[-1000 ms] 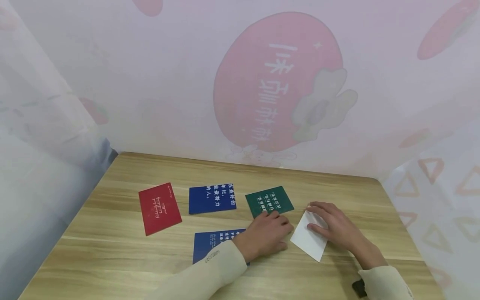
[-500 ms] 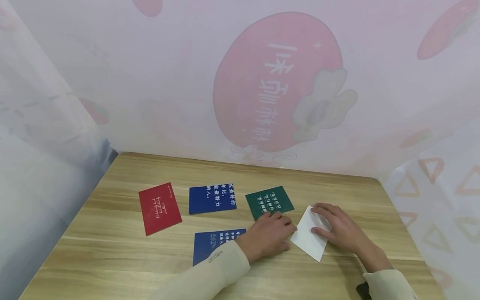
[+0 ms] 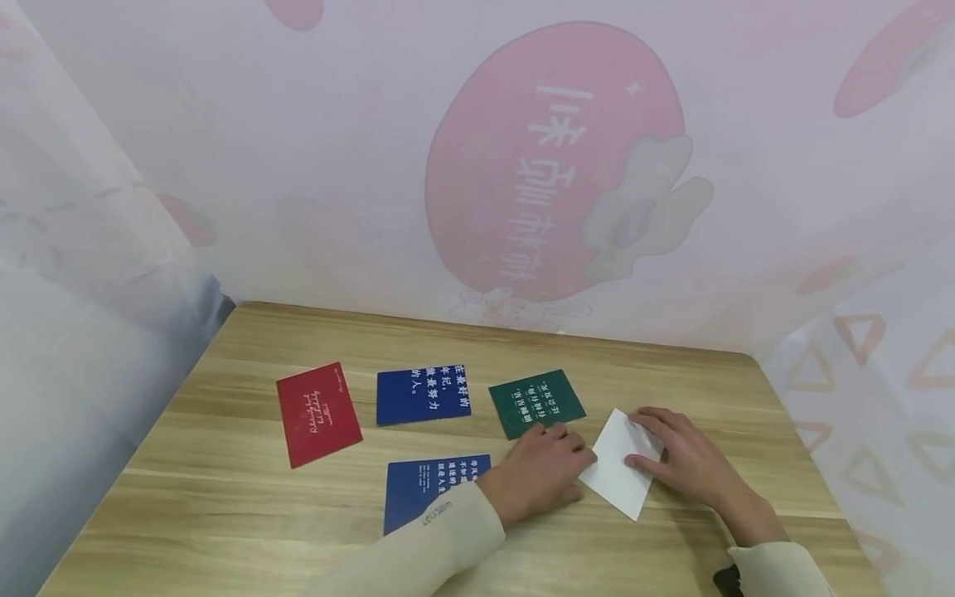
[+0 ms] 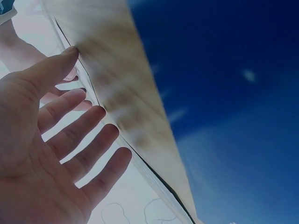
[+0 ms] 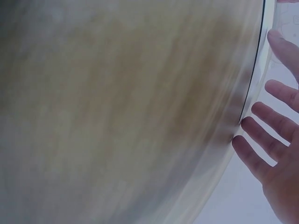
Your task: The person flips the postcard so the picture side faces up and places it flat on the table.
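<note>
A white card (image 3: 618, 477) lies flat on the wooden table, tilted like a diamond. My right hand (image 3: 688, 460) rests on its right side, thumb and fingers lying on the card with a gap between them. From the left, my left hand (image 3: 543, 468) lies palm down, its fingertips at the card's left edge; whether they touch it is hard to tell. Both the left fingers (image 4: 100, 144) and the right fingers (image 5: 268, 133) look spread and relaxed in the wrist views. Just beyond the left hand is a green card (image 3: 535, 402) with white writing.
A red card (image 3: 319, 414) and a blue card (image 3: 423, 396) lie to the left on the table (image 3: 224, 514). The left sleeve (image 3: 440, 539) partly covers another blue card (image 3: 418, 485). A printed pale curtain (image 3: 336, 207) hangs behind the table's far edge.
Both hands have shifted slightly to the right. The white card has stayed almost where it was, with more of its surface showing. The other cards have not moved.
</note>
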The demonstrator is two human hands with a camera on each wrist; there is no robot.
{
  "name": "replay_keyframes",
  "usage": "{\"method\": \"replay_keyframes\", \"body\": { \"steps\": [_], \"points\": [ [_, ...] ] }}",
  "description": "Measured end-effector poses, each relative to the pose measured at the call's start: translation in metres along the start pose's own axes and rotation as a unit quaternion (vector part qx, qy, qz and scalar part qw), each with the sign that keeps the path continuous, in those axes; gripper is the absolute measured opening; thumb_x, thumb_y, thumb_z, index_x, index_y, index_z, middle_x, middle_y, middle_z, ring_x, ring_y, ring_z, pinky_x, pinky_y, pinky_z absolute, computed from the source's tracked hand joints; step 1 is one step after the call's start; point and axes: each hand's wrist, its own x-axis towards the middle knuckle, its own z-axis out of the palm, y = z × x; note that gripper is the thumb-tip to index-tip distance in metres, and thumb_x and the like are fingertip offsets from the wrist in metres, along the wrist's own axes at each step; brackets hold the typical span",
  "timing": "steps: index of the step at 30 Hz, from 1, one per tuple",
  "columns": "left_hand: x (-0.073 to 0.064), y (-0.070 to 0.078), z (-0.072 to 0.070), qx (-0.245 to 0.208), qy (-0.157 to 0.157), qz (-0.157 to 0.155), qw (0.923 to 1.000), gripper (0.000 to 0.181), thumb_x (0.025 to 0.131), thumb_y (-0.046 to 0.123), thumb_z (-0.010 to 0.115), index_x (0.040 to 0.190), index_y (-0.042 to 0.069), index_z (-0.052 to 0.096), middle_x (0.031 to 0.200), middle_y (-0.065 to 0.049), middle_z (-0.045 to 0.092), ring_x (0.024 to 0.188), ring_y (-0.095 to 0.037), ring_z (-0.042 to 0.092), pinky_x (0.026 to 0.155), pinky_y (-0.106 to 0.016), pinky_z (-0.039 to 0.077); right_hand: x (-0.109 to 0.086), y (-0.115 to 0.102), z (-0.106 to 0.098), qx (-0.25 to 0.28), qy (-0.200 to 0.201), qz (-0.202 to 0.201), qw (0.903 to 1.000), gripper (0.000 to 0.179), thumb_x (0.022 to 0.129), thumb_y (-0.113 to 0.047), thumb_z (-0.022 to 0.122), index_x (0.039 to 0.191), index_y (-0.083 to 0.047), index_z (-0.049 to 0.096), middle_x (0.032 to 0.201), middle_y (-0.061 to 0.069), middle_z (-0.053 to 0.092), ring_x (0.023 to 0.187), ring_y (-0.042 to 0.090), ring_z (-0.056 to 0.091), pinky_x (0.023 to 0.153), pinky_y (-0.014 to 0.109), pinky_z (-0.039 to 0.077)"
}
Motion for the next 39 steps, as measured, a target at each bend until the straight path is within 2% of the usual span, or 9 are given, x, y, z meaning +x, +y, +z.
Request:
{"method": "replay_keyframes", "body": {
  "steps": [8, 16, 21, 29, 39],
  "points": [
    [0.001, 0.005, 0.001, 0.015, 0.014, 0.004, 0.9998, 0.045, 0.104, 0.052, 0.070, 0.146, 0.034, 0.066, 0.149, 0.011, 0.066, 0.141, -0.015, 0.058, 0.115, -0.039, 0.052, -0.005, -0.002, -0.006, 0.014, -0.009, 0.032, 0.9994, 0.068, 0.091, -0.053, 0.086, 0.144, -0.014, 0.069, 0.149, 0.016, 0.064, 0.136, 0.047, 0.059, 0.100, 0.069, 0.055],
    [0.000, 0.011, 0.003, 0.010, 0.036, -0.001, 0.9993, 0.042, 0.101, 0.052, 0.072, 0.138, 0.032, 0.070, 0.139, 0.009, 0.071, 0.132, -0.017, 0.062, 0.112, -0.041, 0.054, -0.011, 0.000, -0.005, 0.019, 0.002, 0.029, 0.9994, 0.074, 0.087, -0.054, 0.089, 0.144, -0.012, 0.068, 0.146, 0.016, 0.067, 0.133, 0.046, 0.061, 0.101, 0.068, 0.055],
    [0.003, 0.018, 0.004, 0.010, 0.025, -0.016, 0.9995, 0.047, 0.099, 0.058, 0.072, 0.139, 0.033, 0.069, 0.139, 0.007, 0.070, 0.130, -0.018, 0.061, 0.113, -0.044, 0.053, -0.013, 0.000, -0.005, 0.021, 0.000, 0.024, 0.9995, 0.082, 0.084, -0.057, 0.091, 0.147, -0.012, 0.066, 0.147, 0.017, 0.066, 0.133, 0.047, 0.061, 0.102, 0.070, 0.054],
    [0.003, 0.029, 0.006, 0.023, 0.003, -0.030, 0.9993, 0.057, 0.100, 0.068, 0.067, 0.144, 0.032, 0.065, 0.149, 0.005, 0.065, 0.140, -0.021, 0.057, 0.118, -0.047, 0.050, -0.008, -0.008, -0.006, 0.013, -0.012, 0.015, 0.9997, 0.093, 0.082, -0.064, 0.089, 0.154, -0.013, 0.060, 0.151, 0.017, 0.064, 0.132, 0.044, 0.062, 0.102, 0.065, 0.055],
    [0.006, 0.036, 0.007, 0.053, 0.004, -0.041, 0.9978, 0.053, 0.101, 0.067, 0.066, 0.138, 0.030, 0.071, 0.140, 0.005, 0.070, 0.133, -0.020, 0.061, 0.114, -0.044, 0.053, -0.001, -0.016, -0.006, 0.023, -0.033, 0.026, 0.9989, 0.102, 0.080, -0.060, 0.092, 0.159, -0.008, 0.054, 0.153, 0.021, 0.063, 0.134, 0.047, 0.060, 0.105, 0.067, 0.054]
  ]
}}
